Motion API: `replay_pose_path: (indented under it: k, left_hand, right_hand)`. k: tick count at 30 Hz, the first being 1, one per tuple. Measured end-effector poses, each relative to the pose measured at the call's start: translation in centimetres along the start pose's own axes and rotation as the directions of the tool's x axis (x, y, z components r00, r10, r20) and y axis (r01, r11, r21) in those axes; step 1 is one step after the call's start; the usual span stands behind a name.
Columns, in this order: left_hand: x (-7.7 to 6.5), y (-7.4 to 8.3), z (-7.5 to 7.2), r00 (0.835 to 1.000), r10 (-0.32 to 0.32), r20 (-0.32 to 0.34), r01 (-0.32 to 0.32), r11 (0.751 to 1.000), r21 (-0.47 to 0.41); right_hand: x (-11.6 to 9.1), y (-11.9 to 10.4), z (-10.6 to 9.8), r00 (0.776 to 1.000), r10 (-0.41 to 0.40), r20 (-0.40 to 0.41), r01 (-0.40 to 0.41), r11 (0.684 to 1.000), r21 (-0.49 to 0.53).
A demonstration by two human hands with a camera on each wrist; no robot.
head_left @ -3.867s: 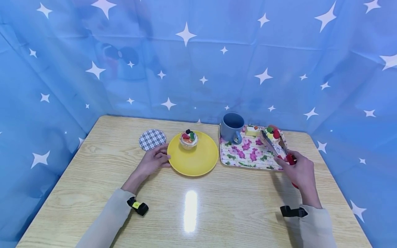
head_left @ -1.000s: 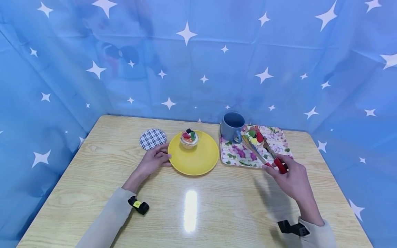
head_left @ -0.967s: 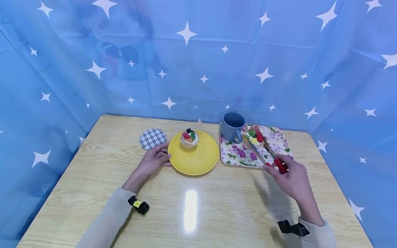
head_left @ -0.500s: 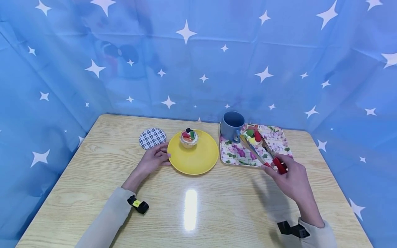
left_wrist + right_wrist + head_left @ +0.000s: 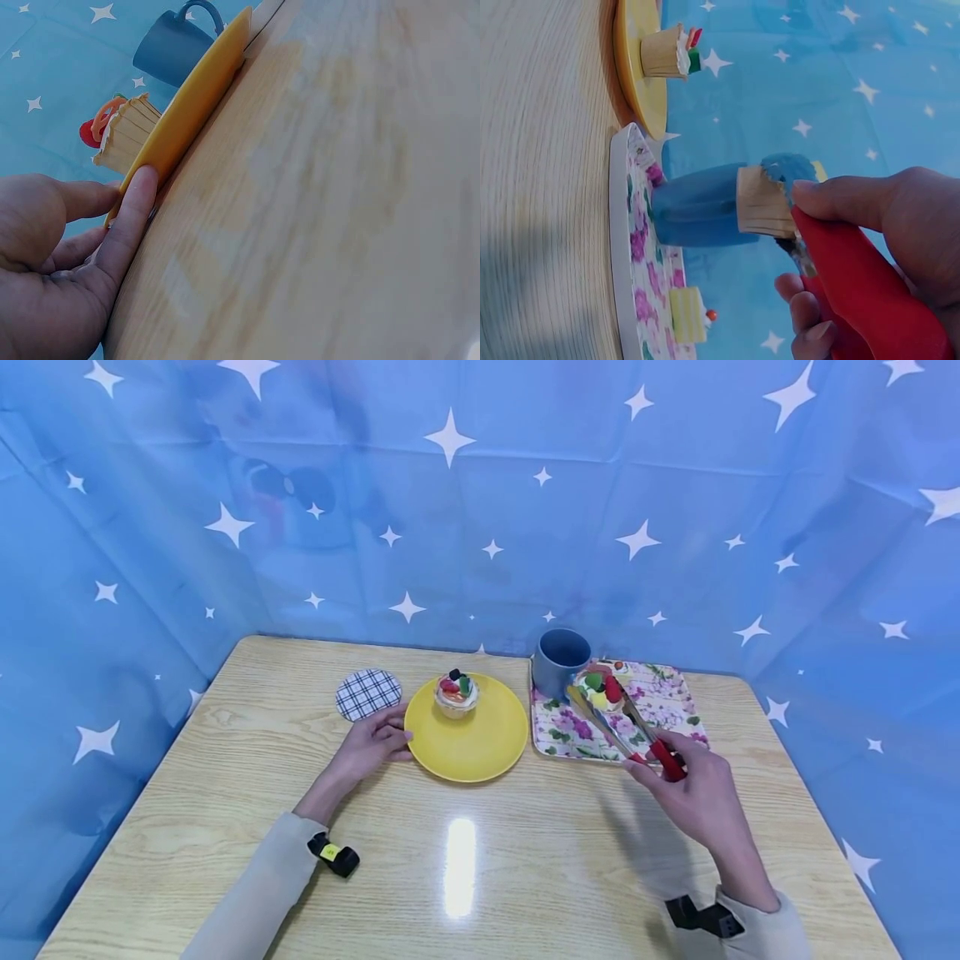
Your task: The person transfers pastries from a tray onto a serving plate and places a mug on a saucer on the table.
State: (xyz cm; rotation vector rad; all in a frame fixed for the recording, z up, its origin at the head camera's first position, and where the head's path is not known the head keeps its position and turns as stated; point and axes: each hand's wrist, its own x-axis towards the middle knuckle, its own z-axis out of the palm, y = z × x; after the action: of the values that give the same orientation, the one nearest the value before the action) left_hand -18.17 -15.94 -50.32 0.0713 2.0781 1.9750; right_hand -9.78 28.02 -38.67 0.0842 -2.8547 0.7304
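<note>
My left hand [image 5: 371,745] pinches the left rim of a yellow plate [image 5: 487,747], with fingers on both sides of the edge in the left wrist view. On the plate sits a fruit-topped cupcake [image 5: 456,697]. In my right hand [image 5: 701,789] are tongs [image 5: 666,758] with red handles, their tips around a second fruit-topped cupcake [image 5: 600,693]. That cupcake hangs above the floral tray [image 5: 577,743], apart from it in the right wrist view. It overlaps the blue mug [image 5: 558,662], hiding the mug's handle in the head view.
A yellow slice of cake [image 5: 686,315] stands on the tray, mostly hidden behind the held cupcake in the head view. Behind the plate's left side lies a checked round coaster [image 5: 368,694]. A blue star-patterned curtain [image 5: 360,510] rises behind the wooden table [image 5: 375,877].
My right hand has carried the tongs and their cupcake leftward from the tray's right side to in front of the mug. The left hand and plate have stayed put.
</note>
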Motion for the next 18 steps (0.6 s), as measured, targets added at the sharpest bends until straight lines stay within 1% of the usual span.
replay_pose_path:
  k: [8, 10, 18]
  left_hand:
    - [0.0, 0.1, 0.0, 1.000, -0.004, 0.005, 0.004, 1.000, -0.005]
    - [0.0, 0.2, 0.0, 1.000, -0.012, 0.001, 0.012, 1.000, -0.010]
    - [0.1, 0.1, 0.1, 1.000, -0.007, 0.002, 0.007, 1.000, -0.005]
  right_hand:
    - [0.1, -0.5, 0.3, 1.000, -0.014, 0.007, 0.014, 1.000, 0.002]
    - [0.2, -0.7, 0.4, 1.000, -0.014, 0.014, 0.014, 1.000, 0.001]
    - [0.4, -1.1, 0.9, 0.999, -0.001, 0.052, 0.001, 1.000, 0.012]
